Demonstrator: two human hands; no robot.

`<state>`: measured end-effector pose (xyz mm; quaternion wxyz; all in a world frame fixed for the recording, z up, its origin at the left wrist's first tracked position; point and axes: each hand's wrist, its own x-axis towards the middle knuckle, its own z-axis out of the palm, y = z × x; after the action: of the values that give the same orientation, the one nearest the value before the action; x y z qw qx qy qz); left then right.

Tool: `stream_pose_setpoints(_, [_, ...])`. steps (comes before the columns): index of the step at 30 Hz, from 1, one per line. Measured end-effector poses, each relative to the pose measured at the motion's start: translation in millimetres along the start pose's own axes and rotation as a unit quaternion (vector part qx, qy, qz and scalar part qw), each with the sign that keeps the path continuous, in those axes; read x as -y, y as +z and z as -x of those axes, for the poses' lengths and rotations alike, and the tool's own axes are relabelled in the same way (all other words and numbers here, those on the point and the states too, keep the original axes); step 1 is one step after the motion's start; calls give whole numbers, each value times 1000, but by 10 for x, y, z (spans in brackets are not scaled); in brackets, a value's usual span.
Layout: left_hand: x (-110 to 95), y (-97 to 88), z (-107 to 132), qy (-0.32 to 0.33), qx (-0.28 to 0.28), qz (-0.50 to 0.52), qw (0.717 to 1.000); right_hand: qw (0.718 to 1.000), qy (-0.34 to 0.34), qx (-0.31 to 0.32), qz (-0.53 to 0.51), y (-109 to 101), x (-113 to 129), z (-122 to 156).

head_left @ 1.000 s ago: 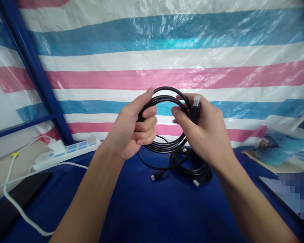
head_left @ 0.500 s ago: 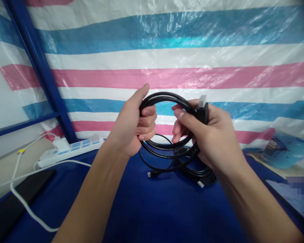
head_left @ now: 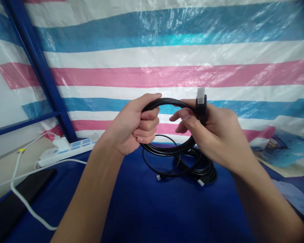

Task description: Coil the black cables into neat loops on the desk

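I hold a coiled black cable point(head_left: 167, 150) upright in front of me, above a blue-covered table point(head_left: 154, 209). My left hand point(head_left: 131, 126) is closed around the coil's left side. Gripping the right side, my right hand point(head_left: 212, 133) pinches the cable's black plug point(head_left: 201, 104), whose silver end points up. A loose strand hangs from the coil down to a small connector point(head_left: 158, 177) on the cloth.
A second black cable bundle point(head_left: 201, 168) lies on the table behind the coil. A white power strip point(head_left: 68, 148) with a white cord point(head_left: 25, 209) sits at the left, near a flat black object point(head_left: 15, 199). A striped tarp point(head_left: 167, 57) and a blue post point(head_left: 38, 67) stand behind.
The coil has tilted and my right hand has shifted, raising the plug a little. The dangling connector has swung slightly to the right.
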<state>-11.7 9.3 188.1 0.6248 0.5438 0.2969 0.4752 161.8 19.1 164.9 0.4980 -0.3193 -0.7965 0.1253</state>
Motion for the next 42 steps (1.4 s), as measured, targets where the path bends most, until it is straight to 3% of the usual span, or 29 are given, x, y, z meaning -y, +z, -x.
stream_pose_setpoints(2, [29,8,-7,2,-15,-29,999,1000,0,20,-10,6,27,13])
stream_pose_setpoints(8, [160,52,-56,54,-37,-144,987,975,71,43,-206,136,63,35])
stream_pose_setpoints(14, [87,80,-53,41,-42,-32,998,964,98,49,-241,120,37,19])
stream_pose_setpoints(20, [19,123,-12,9,48,72,996,930,126,-18,-344,114,35,-14])
stream_pose_setpoints(23, [66,174,-12,31,98,96,990,915,136,-62,-374,123,54,-26])
stream_pose_setpoints(28, [217,301,-43,116,83,96,985,868,184,-144,-439,101,80,-42])
stream_pose_setpoints(33, [221,293,-36,130,58,83,986,839,208,-80,-496,111,76,-41])
stream_pose_setpoints(37, [201,276,-32,188,34,117,975,811,183,-18,-556,175,78,-42])
stream_pose_setpoints(39, [203,280,-36,195,42,133,971,813,166,-19,-557,178,72,-36])
stream_pose_setpoints(42, [178,246,-32,137,61,90,985,844,171,-15,-508,111,45,-19])
